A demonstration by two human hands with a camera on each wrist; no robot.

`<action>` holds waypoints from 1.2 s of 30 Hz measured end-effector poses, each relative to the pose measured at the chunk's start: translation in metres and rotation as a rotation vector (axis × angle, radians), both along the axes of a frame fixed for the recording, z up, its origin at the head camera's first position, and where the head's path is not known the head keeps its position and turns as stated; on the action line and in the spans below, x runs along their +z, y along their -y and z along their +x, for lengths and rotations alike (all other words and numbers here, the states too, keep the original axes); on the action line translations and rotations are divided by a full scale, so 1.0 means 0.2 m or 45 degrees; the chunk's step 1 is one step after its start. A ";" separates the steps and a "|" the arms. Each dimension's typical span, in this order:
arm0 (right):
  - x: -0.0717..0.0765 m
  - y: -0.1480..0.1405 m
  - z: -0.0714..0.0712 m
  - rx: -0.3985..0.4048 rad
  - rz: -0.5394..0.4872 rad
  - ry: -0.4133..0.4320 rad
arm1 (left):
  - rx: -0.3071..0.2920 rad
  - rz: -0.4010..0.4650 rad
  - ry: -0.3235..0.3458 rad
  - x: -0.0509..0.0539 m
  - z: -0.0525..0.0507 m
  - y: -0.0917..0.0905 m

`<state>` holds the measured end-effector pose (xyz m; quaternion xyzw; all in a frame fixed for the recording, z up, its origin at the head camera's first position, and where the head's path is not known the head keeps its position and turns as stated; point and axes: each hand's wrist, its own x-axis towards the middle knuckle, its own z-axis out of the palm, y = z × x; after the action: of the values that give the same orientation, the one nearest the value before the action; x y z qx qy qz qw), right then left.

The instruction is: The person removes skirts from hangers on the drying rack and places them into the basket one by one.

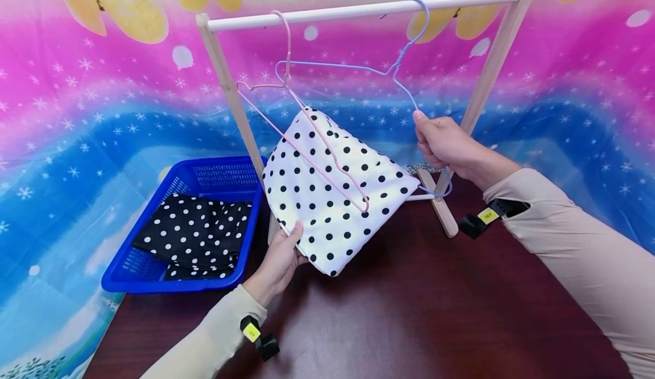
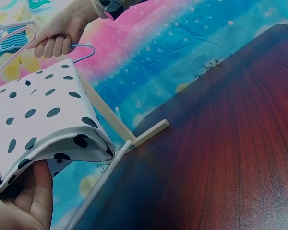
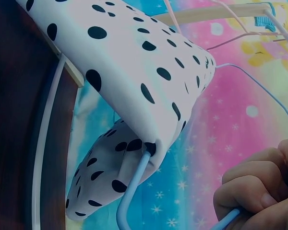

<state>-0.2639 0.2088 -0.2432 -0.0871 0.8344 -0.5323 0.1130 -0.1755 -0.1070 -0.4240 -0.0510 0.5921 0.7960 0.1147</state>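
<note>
A folded white cloth with black dots (image 1: 319, 211) hangs tilted over the lower wire of a blue hanger (image 1: 402, 53). My left hand (image 1: 280, 261) pinches the cloth's lower left edge, thumb in front; in the left wrist view its fingers (image 2: 41, 194) reach under the fold. My right hand (image 1: 450, 146) grips the blue hanger's right shoulder wire. The right wrist view shows the hanger's rounded end (image 3: 129, 196) coming out of the cloth's fold. A bare pink hanger (image 1: 289, 75) hangs in front of the cloth. Both hangers hook over a white rail (image 1: 353, 10).
Wooden posts (image 1: 491, 72) hold the rail above a dark table (image 1: 409, 316). On the left stands a blue basket (image 1: 115, 274) with folded black, white-dotted cloth (image 1: 194, 225) inside. A printed snowflake backdrop (image 1: 61, 112) surrounds the table's back and sides.
</note>
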 end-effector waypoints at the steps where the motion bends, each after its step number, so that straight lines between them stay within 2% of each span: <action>1: 0.00 0.00 0.00 0.000 0.003 0.000 | 0.001 0.001 0.001 0.00 0.00 0.00; 7: 0.00 0.00 0.00 -0.004 -0.016 0.002 | 0.009 0.010 0.007 0.01 0.01 0.00; 29: -0.01 0.00 0.02 -0.012 -0.057 -0.008 | 0.009 0.003 0.049 -0.06 0.04 -0.04; 36: -0.01 0.00 0.02 -0.024 -0.087 0.004 | 0.004 -0.001 0.035 -0.07 0.05 -0.05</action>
<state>-0.2597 0.2096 -0.2456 -0.0822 0.8164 -0.5617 0.1063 -0.1664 -0.0967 -0.4381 -0.0630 0.5907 0.7952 0.1215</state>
